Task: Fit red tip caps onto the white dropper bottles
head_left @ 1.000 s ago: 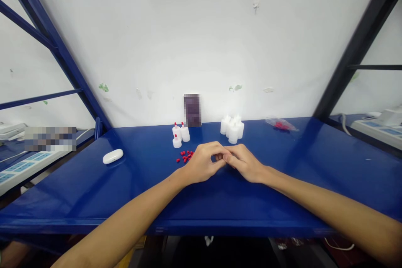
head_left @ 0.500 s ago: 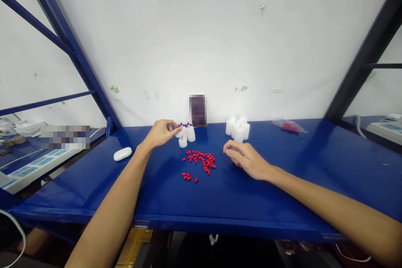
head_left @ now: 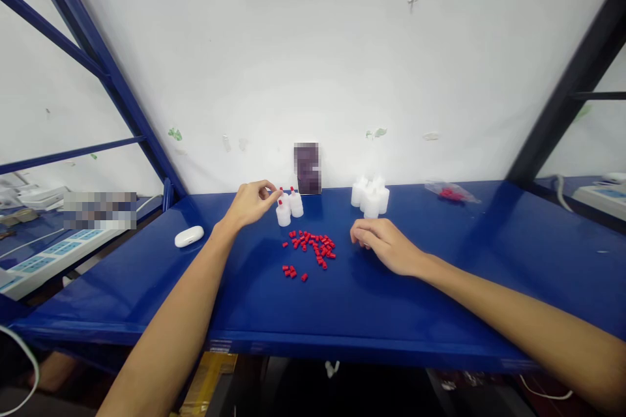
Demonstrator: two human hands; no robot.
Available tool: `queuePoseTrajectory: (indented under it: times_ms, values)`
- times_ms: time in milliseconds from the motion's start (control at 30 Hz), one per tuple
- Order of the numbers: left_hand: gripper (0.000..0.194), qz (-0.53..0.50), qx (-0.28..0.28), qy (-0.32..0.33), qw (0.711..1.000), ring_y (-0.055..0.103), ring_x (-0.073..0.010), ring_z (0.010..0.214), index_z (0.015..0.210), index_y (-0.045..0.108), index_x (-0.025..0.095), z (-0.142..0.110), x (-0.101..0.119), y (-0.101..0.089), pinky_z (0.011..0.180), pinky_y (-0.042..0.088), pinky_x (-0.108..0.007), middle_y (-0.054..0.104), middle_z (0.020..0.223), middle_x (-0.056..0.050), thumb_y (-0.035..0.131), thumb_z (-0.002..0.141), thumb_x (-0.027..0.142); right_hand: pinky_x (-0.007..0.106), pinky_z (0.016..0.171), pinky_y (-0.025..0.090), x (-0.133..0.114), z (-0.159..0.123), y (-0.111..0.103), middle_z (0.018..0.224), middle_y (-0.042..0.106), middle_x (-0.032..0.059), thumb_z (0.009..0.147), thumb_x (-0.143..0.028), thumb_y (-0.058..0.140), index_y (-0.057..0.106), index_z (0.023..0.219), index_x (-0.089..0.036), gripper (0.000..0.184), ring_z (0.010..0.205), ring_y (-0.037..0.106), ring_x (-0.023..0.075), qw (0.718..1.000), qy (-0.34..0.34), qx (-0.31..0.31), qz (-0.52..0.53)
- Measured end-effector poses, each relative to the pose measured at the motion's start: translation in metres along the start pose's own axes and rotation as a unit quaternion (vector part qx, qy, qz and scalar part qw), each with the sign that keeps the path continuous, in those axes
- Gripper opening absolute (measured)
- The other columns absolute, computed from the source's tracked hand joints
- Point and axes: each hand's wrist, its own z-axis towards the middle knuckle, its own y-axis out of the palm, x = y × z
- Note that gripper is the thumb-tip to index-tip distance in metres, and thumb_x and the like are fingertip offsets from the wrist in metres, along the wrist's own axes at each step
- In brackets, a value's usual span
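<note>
Holds left hand (head_left: 248, 204) beside the red-capped bottles (head_left: 283, 215) on the blue table (head_left: 342, 313), cannot tell whether pinching one; curls right hand (head_left: 391, 247) loosely near loose red caps (head_left: 323, 252) and white bottles (head_left: 373, 201), cannot see inside the grip

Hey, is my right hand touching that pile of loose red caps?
Apart: the head view shows blue tabletop between the right hand and the red caps.
</note>
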Motion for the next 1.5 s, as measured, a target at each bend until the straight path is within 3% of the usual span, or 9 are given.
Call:
queuePoseTrajectory:
  times_ms: [100, 167, 267, 400, 633, 867, 1033, 1233, 1500]
  values:
    - [0.038, 0.027, 0.060, 0.041, 0.997, 0.051, -0.0147, 0.063, 0.059, 0.058, 0.017, -0.001, 0.012, -0.001, 0.064, 0.037, -0.028, 0.058, 0.063, -0.002, 0.053, 0.087, 0.041, 0.031, 0.070, 0.041, -0.002, 0.001, 0.001, 0.078, 0.062, 0.0034, 0.094, -0.032, 0.045, 0.063, 0.073, -0.018, 0.031, 0.073, 0.057, 0.0177, 1.000, -0.005, 0.016, -0.014]
    - [0.044, 0.027, 0.047, 0.104, 0.993, 0.048, -0.0143, 0.061, 0.050, 0.049, 0.018, -0.005, 0.030, 0.002, 0.066, 0.037, -0.029, 0.052, 0.058, -0.001, 0.048, 0.090, 0.035, 0.031, 0.072, 0.041, -0.002, 0.001, 0.002, 0.080, 0.064, 0.0044, 0.094, -0.034, 0.047, 0.064, 0.072, -0.018, 0.033, 0.074, 0.058, 0.0183, 1.000, 0.002, 0.016, -0.014]
    - [0.043, 0.019, -0.059, 0.221, 0.973, 0.046, -0.0133, 0.056, 0.056, 0.057, 0.017, -0.016, 0.065, 0.013, 0.067, 0.038, -0.030, 0.051, 0.054, 0.000, 0.043, 0.095, 0.029, 0.031, 0.072, 0.041, -0.001, 0.002, 0.003, 0.079, 0.067, 0.0036, 0.095, -0.036, 0.047, 0.066, 0.074, -0.018, 0.033, 0.075, 0.060, 0.0187, 1.000, 0.014, 0.002, -0.004]
    - [0.017, 0.025, -0.184, 0.286, 0.940, 0.055, -0.0138, 0.065, 0.088, 0.072, 0.018, -0.034, 0.095, 0.030, 0.062, 0.039, -0.027, 0.061, 0.075, -0.001, 0.061, 0.086, 0.030, 0.029, 0.069, 0.039, 0.000, 0.001, 0.003, 0.074, 0.068, 0.0014, 0.095, -0.036, 0.045, 0.065, 0.080, -0.019, 0.030, 0.071, 0.059, 0.0178, 0.999, 0.037, 0.008, 0.000]
    - [0.024, 0.005, -0.241, 0.279, 0.929, 0.054, -0.0119, 0.071, 0.097, 0.076, 0.022, -0.041, 0.088, 0.034, 0.067, 0.042, -0.026, 0.055, 0.091, -0.002, 0.066, 0.089, 0.041, 0.027, 0.062, 0.033, -0.001, 0.001, 0.002, 0.066, 0.060, -0.0009, 0.096, -0.037, 0.045, 0.063, 0.076, -0.019, 0.033, 0.062, 0.052, 0.0148, 0.997, 0.044, 0.002, -0.058]
    - [0.015, 0.018, -0.273, 0.279, 0.920, 0.057, -0.0121, 0.072, 0.089, 0.076, 0.021, -0.041, 0.092, 0.041, 0.067, 0.042, -0.026, 0.057, 0.092, -0.002, 0.063, 0.092, 0.029, 0.028, 0.062, 0.033, -0.002, 0.000, 0.002, 0.066, 0.058, -0.0009, 0.097, -0.037, 0.043, 0.060, 0.072, -0.018, 0.035, 0.063, 0.050, 0.0145, 0.998, 0.033, 0.000, -0.058]
    - [0.014, -0.042, -0.240, 0.275, 0.930, 0.061, -0.0130, 0.075, 0.093, 0.072, 0.018, -0.043, 0.100, 0.049, 0.070, 0.045, -0.025, 0.065, 0.091, -0.003, 0.061, 0.093, 0.026, 0.028, 0.060, 0.034, -0.002, -0.001, 0.003, 0.060, 0.052, -0.0010, 0.097, -0.038, 0.039, 0.054, 0.065, -0.018, 0.040, 0.059, 0.048, 0.0140, 1.000, 0.020, 0.009, 0.017]
    - [0.008, -0.171, -0.194, 0.244, 0.935, 0.056, -0.0084, 0.055, 0.089, 0.072, 0.015, -0.046, 0.107, 0.062, 0.060, 0.044, -0.020, 0.065, 0.065, 0.002, 0.066, 0.086, 0.019, 0.027, 0.058, 0.036, 0.000, -0.003, 0.004, 0.058, 0.050, -0.0004, 0.096, -0.041, 0.038, 0.052, 0.062, -0.018, 0.043, 0.056, 0.048, 0.0138, 0.995, -0.005, 0.005, 0.099]
    - [0.019, -0.223, -0.015, 0.295, 0.929, 0.066, -0.0154, 0.083, 0.104, 0.071, 0.016, -0.047, 0.111, 0.068, 0.075, 0.052, -0.028, 0.072, 0.093, -0.007, 0.055, 0.095, 0.016, 0.028, 0.060, 0.038, 0.001, -0.003, 0.003, 0.060, 0.050, 0.0006, 0.096, -0.045, 0.038, 0.052, 0.063, -0.018, 0.044, 0.059, 0.048, 0.0149, 0.995, -0.002, 0.011, 0.102]
